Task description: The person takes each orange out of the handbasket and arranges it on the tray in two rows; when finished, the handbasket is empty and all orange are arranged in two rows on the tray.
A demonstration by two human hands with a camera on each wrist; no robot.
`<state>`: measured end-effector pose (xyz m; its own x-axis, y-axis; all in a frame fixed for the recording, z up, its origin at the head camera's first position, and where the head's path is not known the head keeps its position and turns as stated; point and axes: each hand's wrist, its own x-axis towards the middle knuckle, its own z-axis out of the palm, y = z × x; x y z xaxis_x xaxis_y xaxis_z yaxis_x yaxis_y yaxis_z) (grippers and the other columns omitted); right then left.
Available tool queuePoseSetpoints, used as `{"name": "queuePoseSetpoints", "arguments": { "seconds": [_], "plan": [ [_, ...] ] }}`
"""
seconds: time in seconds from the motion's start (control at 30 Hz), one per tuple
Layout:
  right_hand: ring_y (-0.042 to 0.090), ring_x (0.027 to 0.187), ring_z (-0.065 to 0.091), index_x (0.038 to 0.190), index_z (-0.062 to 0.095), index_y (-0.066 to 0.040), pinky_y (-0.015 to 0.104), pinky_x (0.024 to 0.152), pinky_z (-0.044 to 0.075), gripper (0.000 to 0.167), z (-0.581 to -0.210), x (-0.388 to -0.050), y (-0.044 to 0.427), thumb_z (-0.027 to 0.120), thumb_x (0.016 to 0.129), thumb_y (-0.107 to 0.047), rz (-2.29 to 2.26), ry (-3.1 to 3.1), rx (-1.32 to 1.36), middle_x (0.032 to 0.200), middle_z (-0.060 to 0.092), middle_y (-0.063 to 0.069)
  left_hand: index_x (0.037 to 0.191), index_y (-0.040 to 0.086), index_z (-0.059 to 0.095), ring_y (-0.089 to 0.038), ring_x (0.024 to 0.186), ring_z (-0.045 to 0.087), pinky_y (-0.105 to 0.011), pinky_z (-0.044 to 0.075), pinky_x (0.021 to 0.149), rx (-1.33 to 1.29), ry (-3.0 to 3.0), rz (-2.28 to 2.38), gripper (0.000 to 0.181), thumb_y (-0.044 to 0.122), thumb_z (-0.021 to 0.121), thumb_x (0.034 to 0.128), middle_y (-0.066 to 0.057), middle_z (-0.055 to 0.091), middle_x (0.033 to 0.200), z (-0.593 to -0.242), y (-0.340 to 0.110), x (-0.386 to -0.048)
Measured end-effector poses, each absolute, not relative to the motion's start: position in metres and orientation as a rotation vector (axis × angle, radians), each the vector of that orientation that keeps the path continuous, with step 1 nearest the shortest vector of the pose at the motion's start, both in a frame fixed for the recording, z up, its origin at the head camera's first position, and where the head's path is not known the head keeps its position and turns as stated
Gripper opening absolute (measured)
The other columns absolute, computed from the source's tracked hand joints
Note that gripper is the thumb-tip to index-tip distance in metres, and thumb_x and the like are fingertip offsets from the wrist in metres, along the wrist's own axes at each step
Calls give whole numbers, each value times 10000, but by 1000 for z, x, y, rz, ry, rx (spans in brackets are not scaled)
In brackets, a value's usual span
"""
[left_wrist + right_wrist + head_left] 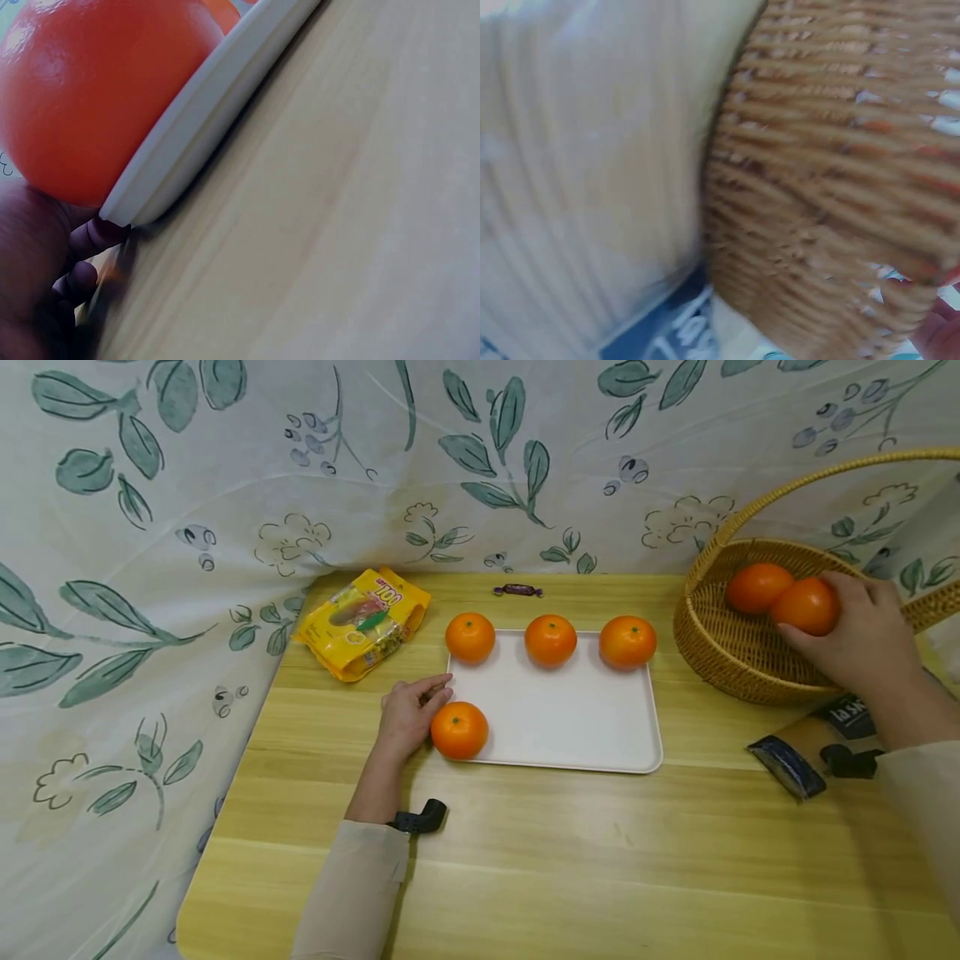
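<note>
At the basket on the right, my right hand (862,627) grips a reddish-orange orange (806,607) above the basket's inside. A second orange (757,587) is in the wicker basket (742,672), right behind the held one. My left hand (407,718) holds the left edge of the white tray (562,718), its fingers curled at the rim in the left wrist view. Close by that hand, an orange (460,731) sits on the tray's front left corner. Three more oranges line the tray's back edge. In the right wrist view, basket wall (817,187) hides most of the right hand.
A yellow candy bag (363,622) lies at the back left of the wooden table (570,852). One purple wrapped candy (517,590) lies behind the tray. Under the right forearm is a brown and dark packet (791,764). The basket's tall handle (810,485) arches over it.
</note>
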<state>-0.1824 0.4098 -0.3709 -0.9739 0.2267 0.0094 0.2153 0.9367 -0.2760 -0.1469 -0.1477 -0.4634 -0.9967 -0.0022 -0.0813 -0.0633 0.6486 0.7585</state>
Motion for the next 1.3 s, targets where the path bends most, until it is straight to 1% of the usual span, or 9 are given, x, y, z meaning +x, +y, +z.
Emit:
{"name": "queuePoseSetpoints", "arguments": {
  "seconds": [0.17,0.33,0.57,0.67,0.77,0.83,0.93,1.07,1.3],
  "plan": [
    [660,1316,313,1632,195,-110,804,962,332,857,-359,-177,391,636,960,-407,434,-3013,-279,1613,114,363,1311,256,715,-231,917,490,-392,250,934,-50,2794,1279,330,360,657,1003,-18,755,1039,-463,-148,-147],
    [636,1389,273,1638,194,-140,811,961,331,855,-346,-169,370,648,956,-386,449,-2981,-231,1626,143,355,1311,257,715,-234,921,487,-395,247,944,-55,2793,1271,329,357,659,1003,-22,739,1020,-463,-148,-148],
    [597,1409,305,1591,302,-48,782,1034,291,872,-331,-156,338,746,896,-331,524,-2877,-1,1585,332,322,1309,264,716,-231,926,489,-394,242,932,-62,2791,1272,325,356,659,1002,-18,739,1024,-465,-149,-150],
    [597,1357,352,1568,357,-86,777,998,324,854,-328,-146,321,794,868,-307,561,-2865,82,1559,354,312,1307,263,717,-232,920,486,-391,242,926,-63,2789,1277,326,362,659,1002,-17,737,1022,-465,-149,-150],
    [581,1249,421,1540,405,-125,770,941,378,841,-327,-137,303,839,838,-288,575,-2870,150,1513,357,297,1311,264,714,-233,919,483,-394,245,931,-67,2783,1278,331,366,658,1002,-17,733,1020,-465,-149,-149],
    [571,1174,455,1512,443,-118,766,919,406,835,-328,-132,292,870,807,-254,594,-2863,203,1468,363,291,1313,265,713,-233,924,483,-400,247,939,-73,2778,1280,333,366,659,1001,-17,731,1021,-464,-149,-149],
    [558,1123,491,1477,489,-104,763,903,430,830,-333,-125,275,904,767,-217,636,-2847,268,1427,382,274,1312,266,714,-231,926,481,-408,246,946,-78,2775,1285,331,362,664,999,-17,729,1017,-464,-149,-149],
    [538,1104,524,1463,502,-87,747,903,455,833,-344,-117,258,917,750,-200,717,-2843,324,1393,402,277,1309,268,716,-229,909,475,-402,243,934,-66,2778,1285,329,359,668,996,-19,720,998,-464,-148,-148],
    [482,1171,516,1486,453,-106,717,925,475,857,-365,-104,228,905,765,-210,818,-2883,390,1414,414,245,1304,267,719,-231,891,468,-398,240,921,-77,2774,1296,328,362,670,994,-18,711,987,-464,-147,-148]
  ]
}}
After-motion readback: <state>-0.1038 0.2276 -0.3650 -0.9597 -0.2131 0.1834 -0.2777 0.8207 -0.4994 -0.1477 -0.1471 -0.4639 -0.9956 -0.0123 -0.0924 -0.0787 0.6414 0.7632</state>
